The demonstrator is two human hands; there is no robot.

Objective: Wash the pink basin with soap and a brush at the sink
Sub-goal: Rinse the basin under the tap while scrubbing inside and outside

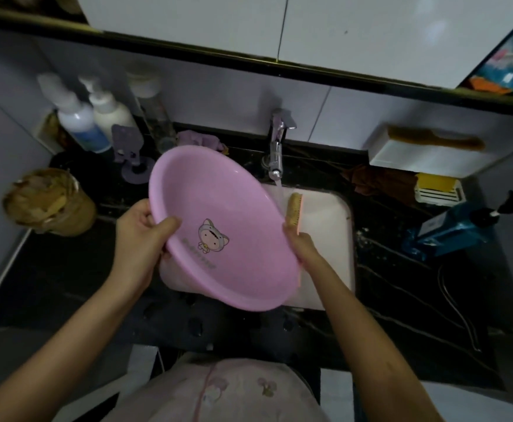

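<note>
left grip [139, 236] holds tilted pink basin [218, 202]; right grip [304, 245], partly hidden behind basin, holds brush [294, 211].

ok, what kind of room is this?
Probably a home bathroom or washroom: a white sink set in a dark counter, a running tap above it, and pump bottles standing against the tiled wall.

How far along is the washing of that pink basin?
Early, it seems. Done: the tap is running and the left hand grips the pink basin, tilted over the sink. In hand: the right hand holds the brush beside the water stream. Left: no suds show inside the basin, so soaping, scrubbing and rinsing probably remain.
</note>
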